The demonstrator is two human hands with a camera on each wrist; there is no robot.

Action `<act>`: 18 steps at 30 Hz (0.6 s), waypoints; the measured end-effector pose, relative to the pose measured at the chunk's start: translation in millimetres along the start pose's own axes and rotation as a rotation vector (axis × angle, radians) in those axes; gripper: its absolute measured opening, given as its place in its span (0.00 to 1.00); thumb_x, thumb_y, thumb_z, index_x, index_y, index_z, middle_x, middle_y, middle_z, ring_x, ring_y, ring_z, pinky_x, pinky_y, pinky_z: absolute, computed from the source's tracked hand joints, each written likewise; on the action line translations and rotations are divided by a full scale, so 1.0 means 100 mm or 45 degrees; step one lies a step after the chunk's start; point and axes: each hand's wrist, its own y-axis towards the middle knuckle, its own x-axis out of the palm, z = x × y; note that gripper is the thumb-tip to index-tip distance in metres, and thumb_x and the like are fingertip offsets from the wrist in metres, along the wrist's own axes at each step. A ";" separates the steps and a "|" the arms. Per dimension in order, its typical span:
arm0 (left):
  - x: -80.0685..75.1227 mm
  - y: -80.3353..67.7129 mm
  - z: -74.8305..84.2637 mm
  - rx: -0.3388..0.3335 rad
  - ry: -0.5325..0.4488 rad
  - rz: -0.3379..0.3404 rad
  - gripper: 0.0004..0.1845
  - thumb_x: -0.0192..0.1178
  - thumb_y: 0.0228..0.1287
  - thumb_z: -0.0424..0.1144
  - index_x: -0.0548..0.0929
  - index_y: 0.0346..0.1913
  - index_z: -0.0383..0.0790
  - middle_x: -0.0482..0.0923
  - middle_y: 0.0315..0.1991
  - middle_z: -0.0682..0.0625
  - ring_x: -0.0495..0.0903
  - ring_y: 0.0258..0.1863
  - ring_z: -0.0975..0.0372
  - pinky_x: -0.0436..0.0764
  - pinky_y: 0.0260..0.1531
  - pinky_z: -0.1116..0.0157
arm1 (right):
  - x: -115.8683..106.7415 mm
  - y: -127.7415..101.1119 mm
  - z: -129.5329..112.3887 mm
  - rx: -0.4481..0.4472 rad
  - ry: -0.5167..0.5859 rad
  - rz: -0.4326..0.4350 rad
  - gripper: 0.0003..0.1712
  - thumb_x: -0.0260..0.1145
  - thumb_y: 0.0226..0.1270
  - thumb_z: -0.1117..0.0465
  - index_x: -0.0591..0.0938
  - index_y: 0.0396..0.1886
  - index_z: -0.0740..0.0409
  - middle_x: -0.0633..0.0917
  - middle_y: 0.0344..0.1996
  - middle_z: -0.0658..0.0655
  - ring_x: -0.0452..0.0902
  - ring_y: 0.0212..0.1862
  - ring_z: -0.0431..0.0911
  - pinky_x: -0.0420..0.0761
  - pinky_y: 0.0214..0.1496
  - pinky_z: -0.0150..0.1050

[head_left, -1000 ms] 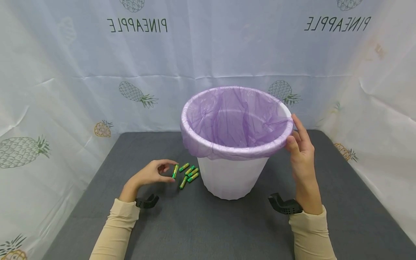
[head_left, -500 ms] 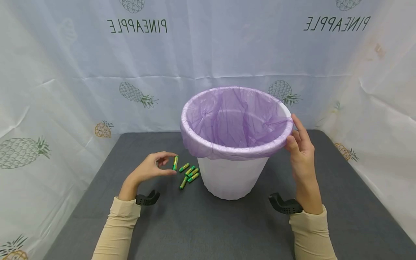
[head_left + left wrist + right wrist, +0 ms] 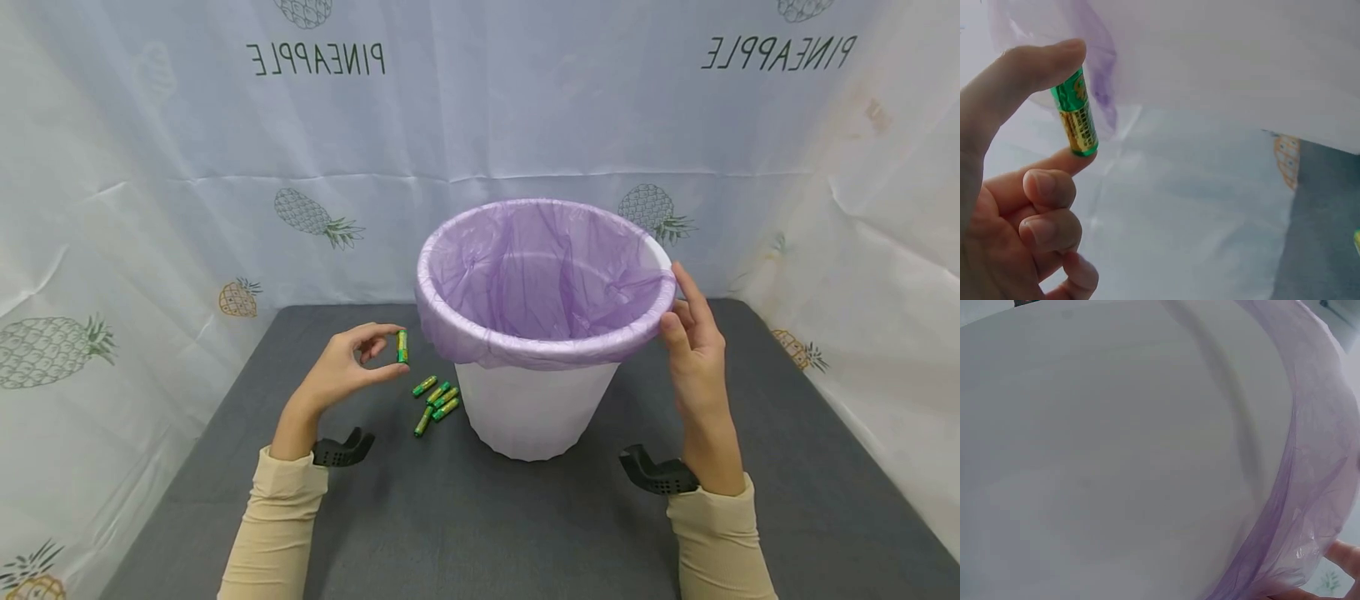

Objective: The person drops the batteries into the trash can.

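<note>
Between thumb and index finger my left hand (image 3: 347, 364) pinches a green and gold battery (image 3: 402, 346) by its two ends, above the table and left of the bin. The left wrist view shows this battery (image 3: 1075, 115) close up, the other fingers curled below it. A white trash can (image 3: 536, 408) stands upright, lined with a purple plastic bag (image 3: 525, 350) folded over its rim. My right hand (image 3: 697, 342) holds the rim at its right side, thumb in front and index finger farther back. In the right wrist view, the can's wall (image 3: 1116, 444) fills most of the picture.
Several more green and gold batteries (image 3: 437, 397) lie in a loose group on the dark grey table (image 3: 480, 525), just left of the trash can's base. A pale curtain (image 3: 480, 108) with pineapple prints hangs behind and along both sides.
My left hand has lifted the battery up and away from the group on the table. My right hand and the trash can have stayed in place.
</note>
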 end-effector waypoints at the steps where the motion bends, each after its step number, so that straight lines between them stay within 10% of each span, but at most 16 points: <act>1: -0.01 0.00 0.02 -0.001 -0.002 0.016 0.23 0.71 0.54 0.37 0.80 0.55 0.40 0.61 0.28 0.53 0.61 0.27 0.68 0.64 0.30 0.69 | 0.00 0.00 0.00 0.000 -0.005 0.003 0.33 0.62 0.69 0.56 0.66 0.71 0.56 0.84 0.43 0.44 0.78 0.45 0.34 0.73 0.54 0.25; 18: -0.12 0.08 0.31 0.126 -0.006 0.291 0.22 0.71 0.52 0.31 0.81 0.53 0.38 0.60 0.27 0.51 0.61 0.27 0.62 0.61 0.26 0.70 | 0.04 -0.01 -0.02 0.013 -0.023 0.041 0.35 0.64 0.68 0.55 0.65 0.72 0.57 0.84 0.43 0.43 0.79 0.46 0.34 0.73 0.54 0.25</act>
